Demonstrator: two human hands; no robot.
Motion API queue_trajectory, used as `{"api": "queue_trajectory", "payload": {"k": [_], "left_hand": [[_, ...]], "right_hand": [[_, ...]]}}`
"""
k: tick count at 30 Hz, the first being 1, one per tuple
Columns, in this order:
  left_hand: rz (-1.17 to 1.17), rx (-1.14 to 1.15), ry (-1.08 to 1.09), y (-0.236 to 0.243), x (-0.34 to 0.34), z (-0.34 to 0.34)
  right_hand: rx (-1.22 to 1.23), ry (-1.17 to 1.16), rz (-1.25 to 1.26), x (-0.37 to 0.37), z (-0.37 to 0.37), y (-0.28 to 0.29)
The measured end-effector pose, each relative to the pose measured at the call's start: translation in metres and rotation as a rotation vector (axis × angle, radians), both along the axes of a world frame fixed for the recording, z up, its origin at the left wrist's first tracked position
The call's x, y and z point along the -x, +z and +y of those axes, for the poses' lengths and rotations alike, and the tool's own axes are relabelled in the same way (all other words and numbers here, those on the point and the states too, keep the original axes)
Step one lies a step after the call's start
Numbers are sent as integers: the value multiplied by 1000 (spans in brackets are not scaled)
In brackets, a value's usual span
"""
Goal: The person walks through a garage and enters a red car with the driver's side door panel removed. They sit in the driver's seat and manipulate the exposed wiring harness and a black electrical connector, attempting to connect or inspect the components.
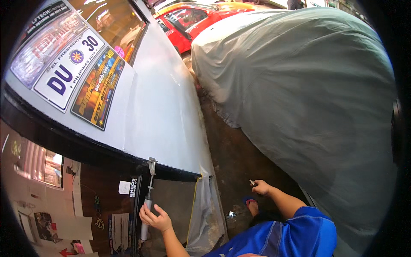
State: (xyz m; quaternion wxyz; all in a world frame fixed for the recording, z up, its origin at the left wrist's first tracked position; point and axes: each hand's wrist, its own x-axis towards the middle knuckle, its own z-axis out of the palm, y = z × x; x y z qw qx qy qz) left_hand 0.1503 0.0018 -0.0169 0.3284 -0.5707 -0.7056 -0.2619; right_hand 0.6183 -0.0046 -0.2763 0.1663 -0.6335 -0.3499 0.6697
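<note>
My left hand (156, 218) rests its fingers on a pale door closer tube (144, 230), with the thumb standing apart from it. A thin rod runs from the tube up to a metal bracket (152, 165) at the dark frame's edge. Out to the right, my right hand (261, 187) is closed on a small whitish object (252, 182) that sticks out past the fingertips; its kind is too small to make out. The brown glass door (92, 197) with stickers stands left of my left hand.
A white panel (171, 115) carries several plates and posters (66, 70). Grey cloth covers a large bulky shape (295, 81) on the right. Between them runs a dark floor (233, 150), where my foot (252, 207) shows. Plastic sheeting (205, 214) hangs nearby; a red car (186, 23) stands far off.
</note>
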Motion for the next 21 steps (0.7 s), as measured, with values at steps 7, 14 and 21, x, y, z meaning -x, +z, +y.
{"api": "queue_trajectory", "payload": {"k": [7,14,21], "left_hand": [[-26,35,8,2,-2,-17],[-115,56,-78,2,-14,17],[67,76,-407,-24,55,26]], "right_hand": [[-32,-14,-230,-69,-99,58],[129,-413,-446,-174,-363,71],[358,-759,-642,-102,-675,115]]}}
